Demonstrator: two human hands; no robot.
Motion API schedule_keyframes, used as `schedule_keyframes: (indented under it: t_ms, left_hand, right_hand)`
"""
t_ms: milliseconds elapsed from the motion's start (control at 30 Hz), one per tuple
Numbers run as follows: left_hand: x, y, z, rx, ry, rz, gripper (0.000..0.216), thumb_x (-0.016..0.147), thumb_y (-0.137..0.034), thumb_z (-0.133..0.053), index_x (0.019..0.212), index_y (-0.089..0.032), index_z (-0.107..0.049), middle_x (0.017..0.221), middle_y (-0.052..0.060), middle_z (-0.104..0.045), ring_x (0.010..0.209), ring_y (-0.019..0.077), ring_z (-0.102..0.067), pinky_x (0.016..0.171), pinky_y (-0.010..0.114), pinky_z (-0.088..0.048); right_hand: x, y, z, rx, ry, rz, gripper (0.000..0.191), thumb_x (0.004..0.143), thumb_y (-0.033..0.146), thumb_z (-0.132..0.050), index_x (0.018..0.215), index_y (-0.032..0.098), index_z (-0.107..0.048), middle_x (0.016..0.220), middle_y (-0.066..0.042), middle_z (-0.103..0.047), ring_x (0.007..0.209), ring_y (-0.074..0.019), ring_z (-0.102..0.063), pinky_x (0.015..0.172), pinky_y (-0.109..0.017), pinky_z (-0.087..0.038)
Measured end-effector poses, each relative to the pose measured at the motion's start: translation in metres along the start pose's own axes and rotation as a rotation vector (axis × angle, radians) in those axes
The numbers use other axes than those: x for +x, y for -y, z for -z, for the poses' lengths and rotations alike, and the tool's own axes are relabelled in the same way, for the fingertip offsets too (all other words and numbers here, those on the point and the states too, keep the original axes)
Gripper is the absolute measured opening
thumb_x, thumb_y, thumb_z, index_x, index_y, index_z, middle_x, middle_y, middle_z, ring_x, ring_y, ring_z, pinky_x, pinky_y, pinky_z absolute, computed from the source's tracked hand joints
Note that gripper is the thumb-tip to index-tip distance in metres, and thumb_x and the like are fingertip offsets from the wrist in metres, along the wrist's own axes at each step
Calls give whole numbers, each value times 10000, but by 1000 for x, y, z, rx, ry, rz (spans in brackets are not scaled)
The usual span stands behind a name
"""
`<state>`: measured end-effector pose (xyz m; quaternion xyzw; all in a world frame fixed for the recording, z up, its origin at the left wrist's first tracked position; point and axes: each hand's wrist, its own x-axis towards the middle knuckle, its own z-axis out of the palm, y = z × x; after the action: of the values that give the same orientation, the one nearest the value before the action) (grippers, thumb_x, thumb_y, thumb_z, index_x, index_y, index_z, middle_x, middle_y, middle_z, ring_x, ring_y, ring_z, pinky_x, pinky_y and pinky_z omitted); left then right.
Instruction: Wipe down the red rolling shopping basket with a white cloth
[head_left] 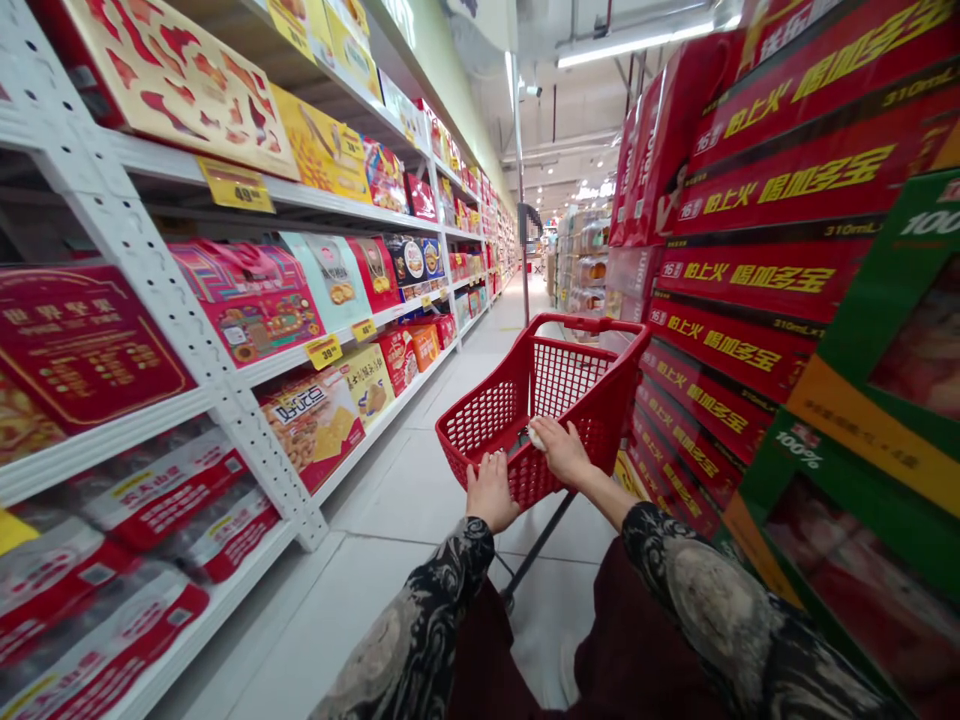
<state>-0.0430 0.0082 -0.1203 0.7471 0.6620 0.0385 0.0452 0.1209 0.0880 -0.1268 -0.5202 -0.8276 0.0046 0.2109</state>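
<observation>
In front of me stands a red plastic shopping cart (480, 420) with a perforated basket. My left hand (493, 492) is closed over its near rim, fingers bent inward over the edge. On the same rim, further right, my right hand (562, 452) has its fingers curled over too. A small white thing (535, 436) shows at the right fingertips; I cannot make out what it is. Most of the basket's floor is hidden by the near wall and my hands.
White shelving (217, 390) with boxed snacks and yellow price tags (236, 185) lines the left. Close on the right rise stacked red drink cartons (739, 280) and green boxes (847, 440). A tiled aisle (390, 490) runs ahead, with a metal post (522, 200) beyond the cart.
</observation>
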Motion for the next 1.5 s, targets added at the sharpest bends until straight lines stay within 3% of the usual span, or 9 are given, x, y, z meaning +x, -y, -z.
schedule_keyframes:
  t_ms: [133,333,500,800,867,1033,1267,1500]
  left_hand:
    - [1,-3,-1,-11,43,-99,895,635,-326,-514,1408,-86,-134,1505,91,-157,1381,242,-95,1113,488,-104]
    - [2,18,-10,21,-46,25,786,705,-263,-474,1407,-84,-168,1510,135,-101,1386,260,-58,1100,479,-133]
    - [3,14,-15,34,-74,-5,749,730,-247,-483,1413,-153,-189,1513,137,-84,1385,282,-42,1093,477,-143]
    - [8,-13,-11,25,-19,-126,838,680,-308,-546,1416,-149,-178,1510,150,-94,1383,289,-60,1099,464,-134]
    - [12,-11,-13,27,-27,-141,822,691,-303,-529,1414,-139,-175,1510,140,-104,1384,271,-67,1103,458,-129]
    - [18,-2,-18,19,-81,15,754,731,-257,-487,1410,-131,-183,1510,154,-85,1384,287,-51,1085,481,-158]
    - [14,4,-9,7,-23,-42,774,710,-252,-517,1407,-153,-195,1512,156,-56,1384,293,-28,1089,456,-151]
    - [12,6,-10,-25,-12,-39,857,643,-263,-568,1407,-147,-198,1513,156,-42,1382,308,-14,1084,453,-178]
  right_hand:
    - [-1,-14,9,1,3,-12,578,731,18,-376,1268,220,-450,1368,-65,-442,1283,-189,-328,1055,-542,-141]
    - [-3,-36,20,-17,25,-43,585,715,3,-387,1247,232,-470,1359,-64,-450,1273,-197,-344,1036,-571,-172]
    - [-7,-47,29,-32,20,-45,552,732,9,-398,1224,241,-491,1346,-62,-464,1264,-202,-357,1022,-577,-202]
    - [-46,-31,27,-20,22,24,533,751,13,-388,1223,232,-504,1353,-63,-462,1285,-202,-342,1021,-539,-243]
    - [-49,-35,30,-32,30,-4,543,744,3,-384,1223,228,-505,1357,-60,-459,1288,-204,-340,1018,-538,-247]
    - [-57,-36,36,-56,64,-37,558,726,-3,-390,1222,223,-514,1367,-63,-448,1291,-214,-336,1022,-535,-234]
    - [-75,-13,27,-40,40,-86,586,728,-23,-365,1253,207,-490,1360,-88,-452,1305,-221,-316,1026,-519,-233]
    - [-63,21,9,-58,22,-142,598,688,3,-377,1248,176,-491,1342,-97,-473,1246,-211,-399,1027,-458,-272]
